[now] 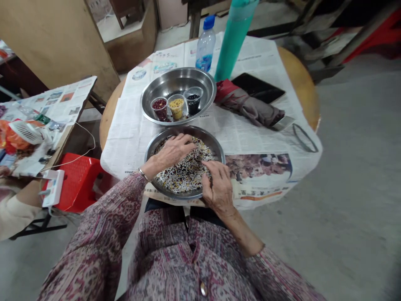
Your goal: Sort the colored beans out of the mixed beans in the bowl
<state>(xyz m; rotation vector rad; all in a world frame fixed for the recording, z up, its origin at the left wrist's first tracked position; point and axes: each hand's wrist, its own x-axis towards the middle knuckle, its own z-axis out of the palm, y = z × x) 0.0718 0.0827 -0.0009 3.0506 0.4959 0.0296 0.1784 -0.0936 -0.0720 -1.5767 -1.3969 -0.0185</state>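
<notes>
A steel bowl [222,152] in front of me holds a spread of mixed grains [178,177], white, yellow and dark. Across its upper left side reaches my left hand [175,151], fingers loosely bent and lying over the grains. At the bowl's right rim is my right hand [219,184], its thumb and forefinger apart at the grains; I see nothing held in either hand. Just behind, a larger steel basin [163,79] contains three clear plastic cups: one with dark red beans [159,104], one with yellow kernels [176,104], one with black beans [193,100].
Newspaper [125,138] covers the round table. Beyond the basin stand a water bottle [205,46] and a tall teal bottle [234,39]. A folded umbrella [250,106] and a dark flat object [258,87] lie right. At left are a red stool [75,179] and power strip [53,188].
</notes>
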